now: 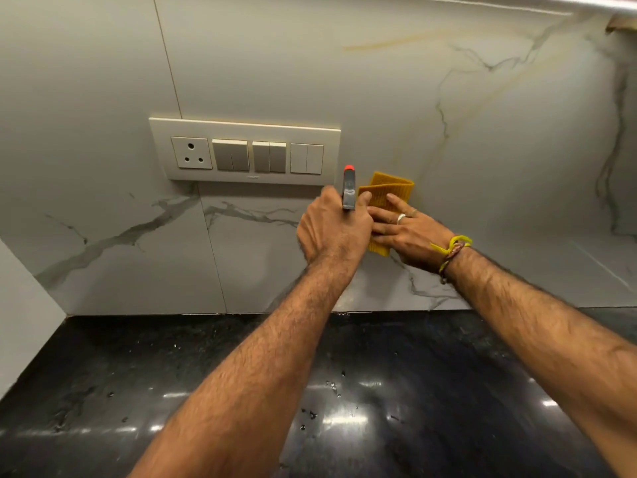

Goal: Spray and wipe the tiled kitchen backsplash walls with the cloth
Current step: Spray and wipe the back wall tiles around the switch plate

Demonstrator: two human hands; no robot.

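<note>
Head view: wiping is judged underway, the cloth [386, 191] pressed to the backsplash [448, 132] by spread right hand [406, 232] fingers, the spray bottle [349, 188] gripped by curled left hand [331, 229] fingers at nine o'clock; next, strokes away from the switch panel [244, 151].

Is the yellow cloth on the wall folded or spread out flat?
Folded. The yellow cloth shows a doubled, curved top edge with two layers, and the right hand presses it flat against the tiled wall.

Yellow ribbed cloth [386, 191], red-tipped grey spray bottle [349, 188], white grey-veined tiles [448, 115], black speckled counter [138, 374], cream switch plate [244, 151].
</note>
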